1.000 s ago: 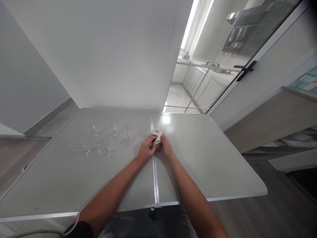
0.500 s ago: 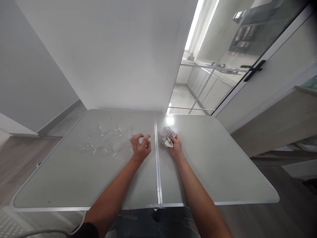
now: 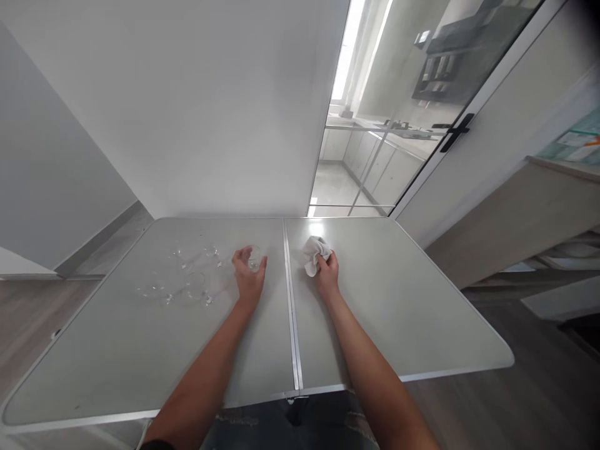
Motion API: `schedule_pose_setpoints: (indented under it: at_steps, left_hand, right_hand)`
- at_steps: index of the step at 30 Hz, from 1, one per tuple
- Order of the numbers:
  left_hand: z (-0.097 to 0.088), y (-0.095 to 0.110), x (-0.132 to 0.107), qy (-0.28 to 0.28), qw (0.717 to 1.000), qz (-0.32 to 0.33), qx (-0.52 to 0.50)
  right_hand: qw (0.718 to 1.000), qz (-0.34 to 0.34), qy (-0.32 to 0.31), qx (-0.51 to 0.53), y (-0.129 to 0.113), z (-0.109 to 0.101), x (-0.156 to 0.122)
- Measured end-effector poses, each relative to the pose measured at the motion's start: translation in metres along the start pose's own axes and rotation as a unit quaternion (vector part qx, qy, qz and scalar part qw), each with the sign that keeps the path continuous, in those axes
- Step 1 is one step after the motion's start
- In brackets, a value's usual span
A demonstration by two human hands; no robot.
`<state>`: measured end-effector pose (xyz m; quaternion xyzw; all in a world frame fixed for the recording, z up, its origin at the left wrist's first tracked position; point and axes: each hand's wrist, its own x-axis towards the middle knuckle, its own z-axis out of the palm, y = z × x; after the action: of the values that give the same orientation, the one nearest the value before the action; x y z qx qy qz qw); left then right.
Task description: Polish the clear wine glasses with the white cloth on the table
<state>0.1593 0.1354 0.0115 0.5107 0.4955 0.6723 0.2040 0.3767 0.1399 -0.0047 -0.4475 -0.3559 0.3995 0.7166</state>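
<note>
1. Left of the straight silver metal seam (image 3: pixel 291 319) crossing the pale grey rectangular table (image 3: pixel 394 312), the person's left hand (image 3: pixel 249 270) is grasping a clear, colourless, rounded glass vessel (image 3: pixel 255 256), thumb and fingers curving around opposite sides.
2. This vessel is sitting between the hand and the seam's far half, near the seam; its transparency is hiding which way the mouth is pointing, so I cannot tell its long axis.
3. Right of the seam, the person's right hand (image 3: pixel 327 272) is pinching a crumpled, off-white fabric cloth (image 3: pixel 315 251) between thumb and fingers.
4. The cloth is bunching just beyond the fingertips, its slightly longer axis running roughly along the seam, its loose lower fold pointing toward the table's near edge.
5. Farther left of the seam, several clear, colourless glass pieces (image 3: pixel 196 285) are clustering, their outlines too faint for counting.
</note>
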Motion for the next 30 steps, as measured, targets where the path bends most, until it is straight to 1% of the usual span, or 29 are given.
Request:
schedule_pose_setpoints:
  at_steps: [1,2,3,4,5,6,7,9,11,13,14,16,18,19,20,22,23,24,25,26,27,28,30]
  left_hand:
    - [0.002,0.001,-0.002,-0.051,0.998,-0.026,-0.026]
    - [0.004,0.003,-0.004,-0.117,0.990,-0.056,-0.059]
    - [0.006,0.004,-0.005,-0.192,0.972,-0.093,-0.098]
    - [0.008,0.005,-0.006,-0.263,0.945,-0.134,-0.142]
    - [0.010,0.006,-0.007,-0.322,0.911,-0.177,-0.186]
    - [0.012,0.006,-0.008,-0.364,0.877,-0.219,-0.226]
    - [0.013,0.006,-0.009,-0.388,0.846,-0.255,-0.259]
    - [0.014,0.006,-0.008,-0.408,0.802,-0.309,-0.307]
    - [0.013,0.004,-0.005,-0.415,0.774,-0.337,-0.339]
    - [0.011,0.002,-0.001,-0.423,0.760,-0.345,-0.353]
    - [0.010,0.001,0.000,-0.427,0.758,-0.343,-0.354]
    - [0.009,-0.002,0.001,-0.444,0.760,-0.325,-0.346]
    - [0.011,-0.005,0.000,-0.465,0.775,-0.288,-0.316]
    - [0.012,-0.006,-0.001,-0.468,0.794,-0.260,-0.289]
    - [0.013,-0.007,-0.003,-0.460,0.822,-0.222,-0.251]
    - [0.015,-0.010,-0.006,-0.405,0.894,-0.113,-0.152]
    - [0.015,-0.012,-0.007,-0.369,0.923,-0.045,-0.100]
    - [0.015,-0.013,-0.008,-0.335,0.940,0.023,-0.053]
    - [0.015,-0.015,-0.008,-0.310,0.947,0.086,-0.013]
    - [0.014,-0.017,-0.009,-0.293,0.946,0.138,0.017]
    - [0.013,-0.019,-0.009,-0.284,0.942,0.177,0.039]
    - [0.012,-0.021,-0.009,-0.279,0.937,0.205,0.054]
    - [0.010,-0.024,-0.009,-0.280,0.929,0.234,0.068]
  right_hand:
    - [0.999,-0.029,-0.002,-0.038,-0.002,0.000,-0.002]
    - [0.996,-0.056,-0.008,-0.073,-0.005,0.000,-0.004]
    - [0.991,-0.082,-0.017,-0.101,-0.007,0.001,-0.007]
    - [0.987,-0.103,-0.027,-0.120,-0.009,0.001,-0.010]
    - [0.983,-0.117,-0.040,-0.132,-0.011,0.002,-0.013]
    - [0.981,-0.125,-0.054,-0.140,-0.012,0.003,-0.016]
    - [0.979,-0.125,-0.068,-0.147,-0.013,0.004,-0.019]
    - [0.975,-0.109,-0.100,-0.167,-0.013,0.004,-0.023]
    - [0.968,-0.096,-0.132,-0.191,-0.014,0.004,-0.025]
    - [0.965,-0.094,-0.141,-0.199,-0.015,0.003,-0.024]
    - [0.967,-0.097,-0.130,-0.196,-0.015,0.002,-0.023]
    - [0.973,-0.109,-0.087,-0.182,-0.017,0.001,-0.021]
    - [0.976,-0.123,-0.052,-0.172,-0.018,0.000,-0.019]
    - [0.975,-0.132,-0.046,-0.172,-0.017,-0.001,-0.019]
    - [0.973,-0.141,-0.050,-0.177,-0.017,-0.002,-0.019]
    - [0.962,-0.170,-0.077,-0.198,-0.016,-0.004,-0.020]
    - [0.954,-0.187,-0.096,-0.213,-0.016,-0.005,-0.021]
    - [0.945,-0.202,-0.117,-0.230,-0.016,-0.005,-0.021]
    - [0.936,-0.211,-0.136,-0.247,-0.017,-0.005,-0.022]
    - [0.929,-0.213,-0.153,-0.261,-0.018,-0.005,-0.022]
    - [0.926,-0.207,-0.168,-0.269,-0.020,-0.004,-0.022]
    - [0.925,-0.191,-0.185,-0.270,-0.021,-0.004,-0.022]
    - [0.927,-0.152,-0.225,-0.260,-0.024,-0.004,-0.022]
